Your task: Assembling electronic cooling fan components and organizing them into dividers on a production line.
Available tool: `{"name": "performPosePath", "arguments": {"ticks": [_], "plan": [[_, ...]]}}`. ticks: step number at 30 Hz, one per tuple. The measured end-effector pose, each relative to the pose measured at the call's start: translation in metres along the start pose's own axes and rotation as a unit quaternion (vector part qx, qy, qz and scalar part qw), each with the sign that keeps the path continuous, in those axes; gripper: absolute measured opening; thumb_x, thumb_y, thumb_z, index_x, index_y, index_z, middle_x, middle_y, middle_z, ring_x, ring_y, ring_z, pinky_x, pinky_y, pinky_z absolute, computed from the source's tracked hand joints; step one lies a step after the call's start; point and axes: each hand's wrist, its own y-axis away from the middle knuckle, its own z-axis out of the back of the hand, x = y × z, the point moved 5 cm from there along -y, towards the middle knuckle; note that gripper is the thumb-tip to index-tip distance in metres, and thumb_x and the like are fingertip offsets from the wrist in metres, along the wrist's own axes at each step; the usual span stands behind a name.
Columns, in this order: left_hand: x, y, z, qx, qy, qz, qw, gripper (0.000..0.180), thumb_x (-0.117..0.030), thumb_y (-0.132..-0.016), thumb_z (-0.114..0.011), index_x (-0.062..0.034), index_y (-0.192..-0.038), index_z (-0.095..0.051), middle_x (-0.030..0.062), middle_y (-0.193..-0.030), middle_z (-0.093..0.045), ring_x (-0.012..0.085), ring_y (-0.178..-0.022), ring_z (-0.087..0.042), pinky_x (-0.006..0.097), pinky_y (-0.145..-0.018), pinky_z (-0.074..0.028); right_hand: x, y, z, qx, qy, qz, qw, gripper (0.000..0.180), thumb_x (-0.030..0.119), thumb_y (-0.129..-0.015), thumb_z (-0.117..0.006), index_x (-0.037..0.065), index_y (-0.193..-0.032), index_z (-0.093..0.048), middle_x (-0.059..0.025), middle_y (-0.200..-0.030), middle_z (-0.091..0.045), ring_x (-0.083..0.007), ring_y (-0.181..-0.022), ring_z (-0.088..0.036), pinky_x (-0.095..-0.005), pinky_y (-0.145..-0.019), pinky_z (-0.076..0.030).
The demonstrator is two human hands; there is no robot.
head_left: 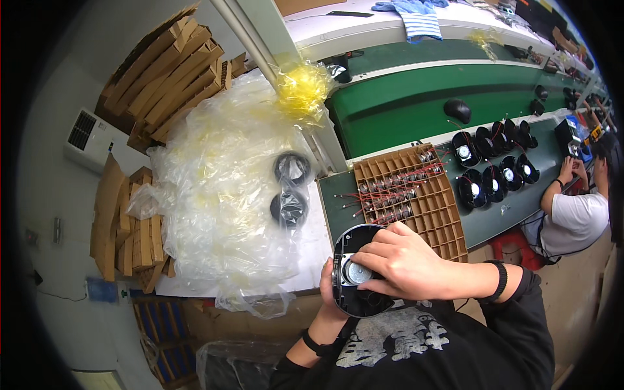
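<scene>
A round black plastic housing is tilted in front of my chest. My left hand grips it by its left edge, with the thumb up along the side and the other fingers hidden behind. Inside the housing sits a small round speaker with a silver back. My right hand reaches over from the right, its curled fingers on the speaker and partly covering it. Just beyond my hands lies a cardboard divider tray, where several speakers with red wires fill part of the cells.
Several black housings with speakers stand in rows on the green bench at right. A co-worker sits farther right. Clear plastic bags cover the white table at left, with two dark round parts among them. A post rises between.
</scene>
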Motion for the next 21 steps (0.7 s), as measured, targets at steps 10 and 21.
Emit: {"name": "performPosePath", "arguments": {"ticks": [10, 21], "plan": [[0.022, -0.013, 0.001, 0.043, -0.013, 0.137, 0.990, 0.086, -0.064, -0.083, -0.039, -0.0012, -0.140, -0.026, 0.0295, -0.135, -0.039, 0.0454, -0.120, -0.044, 0.052, -0.103, -0.036, -0.037, 0.010, 0.055, -0.094, -0.037, -0.112, 0.989, 0.034, 0.028, -0.082, -0.063, 0.001, -0.102, -0.060, -0.0158, -0.096, -0.061, -0.0332, -0.087, -0.059, -0.0415, -0.072, -0.050], [0.086, -0.034, 0.000, 0.098, 0.048, 0.362, 0.926, 0.089, -0.070, -0.085, -0.030, -0.0054, -0.145, -0.019, 0.0258, -0.141, -0.032, 0.0423, -0.127, -0.037, 0.058, -0.105, -0.030, -0.106, 0.104, 0.011, 0.094, -0.201, -0.232, 0.947, 0.027, 0.021, -0.093, -0.049, -0.003, -0.094, -0.061, -0.0215, -0.084, -0.063, -0.0385, -0.080, -0.060, -0.0443, -0.072, -0.048]]}}
